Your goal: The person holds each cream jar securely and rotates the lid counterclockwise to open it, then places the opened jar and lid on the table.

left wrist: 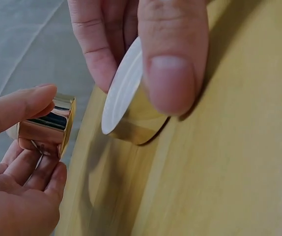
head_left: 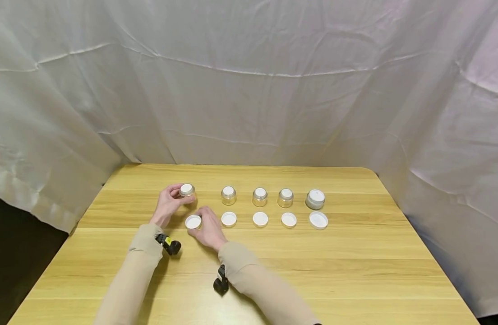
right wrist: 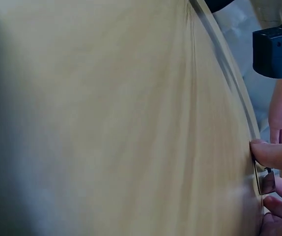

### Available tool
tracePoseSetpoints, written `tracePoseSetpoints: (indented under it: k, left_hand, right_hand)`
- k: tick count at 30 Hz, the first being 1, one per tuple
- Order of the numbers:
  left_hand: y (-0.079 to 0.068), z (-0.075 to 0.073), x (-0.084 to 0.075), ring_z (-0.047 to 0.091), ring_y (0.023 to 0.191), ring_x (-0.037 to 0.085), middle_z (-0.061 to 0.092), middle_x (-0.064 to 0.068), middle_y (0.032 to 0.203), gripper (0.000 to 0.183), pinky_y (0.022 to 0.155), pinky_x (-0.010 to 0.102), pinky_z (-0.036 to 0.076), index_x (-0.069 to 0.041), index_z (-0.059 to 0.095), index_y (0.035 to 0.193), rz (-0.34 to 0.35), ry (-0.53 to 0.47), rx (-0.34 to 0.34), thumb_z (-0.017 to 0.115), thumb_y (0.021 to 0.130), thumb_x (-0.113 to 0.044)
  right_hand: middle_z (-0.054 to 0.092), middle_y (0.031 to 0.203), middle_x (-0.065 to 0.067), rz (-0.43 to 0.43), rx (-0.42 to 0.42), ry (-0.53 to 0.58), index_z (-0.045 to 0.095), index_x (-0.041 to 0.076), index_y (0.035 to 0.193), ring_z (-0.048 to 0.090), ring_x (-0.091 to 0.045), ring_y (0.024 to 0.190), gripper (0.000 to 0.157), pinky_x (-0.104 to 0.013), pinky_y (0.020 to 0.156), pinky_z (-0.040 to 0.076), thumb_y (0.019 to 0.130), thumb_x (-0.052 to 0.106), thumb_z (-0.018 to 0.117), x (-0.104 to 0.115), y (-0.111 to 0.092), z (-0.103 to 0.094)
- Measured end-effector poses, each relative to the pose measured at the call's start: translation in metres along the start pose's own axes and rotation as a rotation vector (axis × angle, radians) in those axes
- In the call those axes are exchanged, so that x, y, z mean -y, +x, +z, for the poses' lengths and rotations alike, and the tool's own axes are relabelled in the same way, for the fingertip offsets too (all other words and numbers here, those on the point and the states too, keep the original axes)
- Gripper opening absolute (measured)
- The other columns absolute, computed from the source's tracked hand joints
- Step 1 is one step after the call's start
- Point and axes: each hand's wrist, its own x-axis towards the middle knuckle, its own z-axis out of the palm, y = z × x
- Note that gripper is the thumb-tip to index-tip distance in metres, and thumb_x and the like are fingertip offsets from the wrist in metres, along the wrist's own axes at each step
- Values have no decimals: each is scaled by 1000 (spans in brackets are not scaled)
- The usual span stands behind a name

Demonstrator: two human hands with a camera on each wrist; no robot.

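Observation:
A small gold jar [head_left: 188, 192] with a white top is gripped by my left hand [head_left: 168, 203] between thumb and fingers. Its mirror-like gold side [left wrist: 45, 129] shows in the left wrist view, where that hand [left wrist: 20, 187] holds it with the white top facing up. Nearer to me, my right hand [head_left: 210, 229] pinches a round lid [head_left: 193, 221], white inside and gold outside, opening upward. The lid [left wrist: 126, 98] is close to the tabletop; whether it touches is unclear. In the right wrist view, the pinched lid [right wrist: 267, 183] shows only partly.
To the right stand several jars: a gold one [head_left: 228, 197], another gold one [head_left: 260, 198], a third [head_left: 285, 199] and a wider frosted one [head_left: 315, 200]. A white lid [head_left: 228, 219] and several more lie in front of them. Grey curtains [head_left: 249, 99] surround the wooden table [head_left: 314, 280].

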Motion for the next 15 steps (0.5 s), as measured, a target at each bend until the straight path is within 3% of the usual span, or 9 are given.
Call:
tracePoseSetpoints:
  k: [8,15]
  left_hand:
    - [5,1,1,48,136,33,45,26,153,69,121,41,38,5,37,147,-17,-21,46,74,89,-3]
    - [6,3,0,43,142,38,42,27,154,73,124,46,34,5,33,148,-30,-36,84,74,88,-3]
  right_hand:
    - [63,117,-7,98,-27,2,61,5,117,60,-22,111,45,-32,104,51,79,17,84,2,8,9]
    - [60,130,-9,72,20,23,57,5,126,58,-25,121,56,-38,110,48,80,20,84,1,2,3]
